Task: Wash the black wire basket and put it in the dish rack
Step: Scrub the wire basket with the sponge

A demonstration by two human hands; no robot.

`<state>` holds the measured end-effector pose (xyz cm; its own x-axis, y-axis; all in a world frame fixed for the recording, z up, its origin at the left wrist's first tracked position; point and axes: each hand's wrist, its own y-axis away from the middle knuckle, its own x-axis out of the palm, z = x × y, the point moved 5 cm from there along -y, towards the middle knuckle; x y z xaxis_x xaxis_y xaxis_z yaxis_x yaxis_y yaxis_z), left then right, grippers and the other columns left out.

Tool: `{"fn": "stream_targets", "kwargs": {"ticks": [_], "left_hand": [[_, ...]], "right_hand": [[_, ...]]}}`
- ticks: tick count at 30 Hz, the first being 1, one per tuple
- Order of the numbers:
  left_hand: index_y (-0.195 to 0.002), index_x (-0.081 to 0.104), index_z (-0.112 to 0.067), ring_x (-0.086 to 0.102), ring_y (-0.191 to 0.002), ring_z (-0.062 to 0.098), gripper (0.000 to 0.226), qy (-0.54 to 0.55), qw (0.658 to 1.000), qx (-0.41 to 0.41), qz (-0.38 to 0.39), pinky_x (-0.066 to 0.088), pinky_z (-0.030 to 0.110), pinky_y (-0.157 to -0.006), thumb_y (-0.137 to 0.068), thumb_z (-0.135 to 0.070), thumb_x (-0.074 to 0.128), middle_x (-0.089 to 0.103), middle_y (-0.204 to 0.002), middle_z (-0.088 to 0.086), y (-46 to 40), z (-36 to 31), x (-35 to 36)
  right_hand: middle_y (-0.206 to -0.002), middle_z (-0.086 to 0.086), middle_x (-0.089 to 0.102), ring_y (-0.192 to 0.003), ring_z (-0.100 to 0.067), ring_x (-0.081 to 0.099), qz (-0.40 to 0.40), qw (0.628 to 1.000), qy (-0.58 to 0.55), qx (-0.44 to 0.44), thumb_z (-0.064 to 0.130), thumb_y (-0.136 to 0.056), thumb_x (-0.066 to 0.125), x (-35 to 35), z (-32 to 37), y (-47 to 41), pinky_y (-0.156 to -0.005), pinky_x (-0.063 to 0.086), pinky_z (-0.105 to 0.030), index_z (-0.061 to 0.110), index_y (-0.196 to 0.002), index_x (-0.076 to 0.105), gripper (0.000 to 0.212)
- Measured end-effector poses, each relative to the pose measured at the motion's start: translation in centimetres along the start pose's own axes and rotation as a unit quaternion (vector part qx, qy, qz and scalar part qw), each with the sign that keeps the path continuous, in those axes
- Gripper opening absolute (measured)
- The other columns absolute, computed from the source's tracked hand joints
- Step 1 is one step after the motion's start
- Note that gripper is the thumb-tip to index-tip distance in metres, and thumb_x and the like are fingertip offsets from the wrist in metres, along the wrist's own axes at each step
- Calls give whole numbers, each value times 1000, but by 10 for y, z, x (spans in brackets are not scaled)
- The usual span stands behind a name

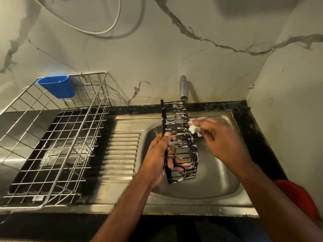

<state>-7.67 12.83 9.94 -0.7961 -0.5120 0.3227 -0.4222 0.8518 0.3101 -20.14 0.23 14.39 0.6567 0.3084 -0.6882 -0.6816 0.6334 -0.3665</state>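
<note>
Basket: the black wire basket (180, 142) is long and narrow, held over the bowl of the steel sink (218, 175), tilted so one short end points up toward the tap (183, 88) and the other down toward the person. White suds cling to its wires along the upper half and the right side.
Left hand: the left hand (160, 158) grips the basket at its lower left edge; the thumb lies over the outer rim and the fingers curl in through the wires, showing inside the basket.
Right hand: the right hand (216, 137) is at the basket's upper right side, fingers pinched on a small pale soapy sponge (193, 128) that touches the wires. The hand is slightly blurred, so the exact finger hold is hard to read.
Dish rack: the metal wire dish rack (52, 145) stands on the counter (248, 123) to the left of the sink, well apart from the basket, over a dark tray. A blue plastic cup (57, 86) hangs on its far rim.
Drainboard: the ribbed drainboard (120, 154) lies between the rack and the bowl.
Wall: a marbled wall (157, 49) stands behind the tap, with a pale cable (111, 28) looping across it.
Lower right: a red object (297, 194) shows beside the right forearm; what it is cannot be told.
</note>
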Motion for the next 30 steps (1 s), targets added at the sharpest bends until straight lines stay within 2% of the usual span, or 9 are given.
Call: {"fn": "stream_targets", "kwargs": {"ticks": [4,7,10,13,15,18,22,24,30], "left_hand": [[-110,55,-5,59,-48,26,29,-96,994,16,57,50,24,-40,-107,-31,44,61,-66,12,5,-4,6],[-117,51,4,52,-47,24,31,-190,976,10,108,49,23,-43,-109,-26,44,53,-69,18,8,-1,7],[-125,58,-7,58,-63,24,28,-271,956,1,113,56,26,-52,-107,-26,48,57,-81,16,7,3,0],[-100,63,-27,70,-60,19,20,-421,901,53,95,54,30,-58,-107,-37,46,70,-76,6,6,1,-5],[-90,59,-26,72,-59,13,27,-510,849,97,96,58,31,-62,-106,-41,45,73,-75,2,8,0,-4],[-83,59,-24,70,-57,5,32,-547,820,138,93,61,36,-69,-105,-44,48,74,-71,0,10,0,-3],[-78,60,-30,65,-53,-2,32,-564,800,185,91,50,19,-59,-102,-49,51,68,-61,-10,12,-6,-1],[-78,61,-30,63,-53,-2,34,-575,786,208,88,43,17,-56,-103,-51,49,65,-57,-14,13,-9,-4],[-86,63,-26,64,-61,6,50,-651,692,299,90,50,26,-59,-98,-63,31,69,-63,-11,15,-16,-7]], "right_hand": [[-115,2,67,-97,-4,58,-23,999,34,2,4,-92,64,0,-3,-5,-82,37,4,16,-120,70,31],[-113,1,64,-98,0,55,-100,994,39,30,6,-95,61,-14,-10,-7,-88,43,-4,12,-122,69,29],[-111,5,61,-99,4,53,-128,991,28,13,6,-95,61,-21,-8,-7,-88,38,1,11,-123,68,29],[-118,4,61,-108,0,49,-73,995,63,15,14,-95,59,-13,-13,-7,-96,40,-10,15,-124,68,31],[-121,4,63,-112,-8,48,16,995,100,16,18,-93,60,0,-18,-5,-98,43,-30,22,-124,67,32],[-111,11,67,-105,-10,56,167,983,79,-14,20,-96,58,22,-20,6,-98,45,-45,33,-119,65,28],[-98,15,63,-91,-7,61,217,976,-8,-11,50,-100,42,24,-22,19,-78,54,-44,34,-108,63,27],[-97,16,62,-90,-4,62,241,970,-36,-5,63,-93,50,23,-21,25,-76,55,-38,36,-106,63,32],[-94,15,67,-87,-3,63,282,952,-106,44,50,-76,73,28,-23,36,-74,50,-25,33,-99,68,30]]}}
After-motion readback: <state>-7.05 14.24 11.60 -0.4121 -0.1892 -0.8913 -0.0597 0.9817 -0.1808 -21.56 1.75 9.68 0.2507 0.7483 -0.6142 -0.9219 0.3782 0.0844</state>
